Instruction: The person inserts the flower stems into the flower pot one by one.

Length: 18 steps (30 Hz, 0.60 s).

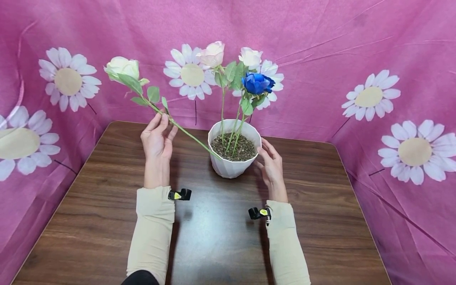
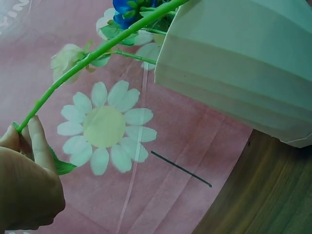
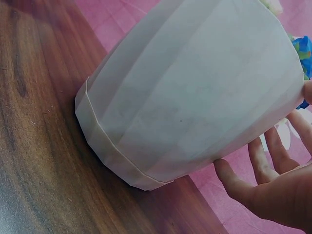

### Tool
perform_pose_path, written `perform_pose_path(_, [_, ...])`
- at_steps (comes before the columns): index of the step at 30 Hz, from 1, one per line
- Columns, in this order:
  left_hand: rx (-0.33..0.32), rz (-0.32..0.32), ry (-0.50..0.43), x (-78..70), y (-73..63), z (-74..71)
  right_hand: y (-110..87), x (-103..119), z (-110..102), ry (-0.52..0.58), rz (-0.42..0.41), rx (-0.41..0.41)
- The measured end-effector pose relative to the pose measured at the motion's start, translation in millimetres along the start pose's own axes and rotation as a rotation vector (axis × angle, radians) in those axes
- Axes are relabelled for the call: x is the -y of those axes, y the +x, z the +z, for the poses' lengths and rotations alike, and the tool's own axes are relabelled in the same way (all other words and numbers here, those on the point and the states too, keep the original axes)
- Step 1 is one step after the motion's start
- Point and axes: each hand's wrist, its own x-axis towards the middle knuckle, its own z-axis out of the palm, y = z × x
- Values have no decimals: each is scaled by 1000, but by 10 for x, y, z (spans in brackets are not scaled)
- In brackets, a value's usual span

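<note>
My left hand (image 1: 157, 136) pinches the green stem of a white rose (image 1: 122, 68) between thumb and fingers, just below its leaves. The rose leans up to the left, and the stem's lower part slants right to overlap the front rim of a white faceted flower pot (image 1: 228, 168). My right hand (image 1: 271, 166) is at the pot's right side, its loosely bent fingertips (image 3: 223, 168) against the wall and the thumb near the rim. Dark soil (image 1: 246, 148) fills the pot; a pink rose (image 1: 212, 54), another white rose (image 1: 251, 57) and a blue rose (image 1: 257, 83) stand in it.
The pot stands on a dark wood-grain table (image 1: 213, 245), toward its far edge. A pink cloth (image 1: 306, 99) printed with large white daisies hangs behind and along both sides. Each wrist wears a small black camera mount (image 1: 179, 194).
</note>
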Motion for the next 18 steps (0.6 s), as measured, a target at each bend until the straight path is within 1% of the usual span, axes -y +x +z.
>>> perform_pose_path(3, [-16, 5, -20, -1, 12, 13, 3, -5, -7, -1, 0, -1])
perform_pose_path(7, [-27, 39, -34, -6, 10, 53, 7, -3, -4, 0, -4, 3])
perform_pose_path(14, [-5, 120, 62, 48, -33, 147, 6, -2, -4, 2, 0, 6])
perform_pose_path(18, [36, 164, 115, 108, -27, 186, 7, -9, -9, -4, 3, 2])
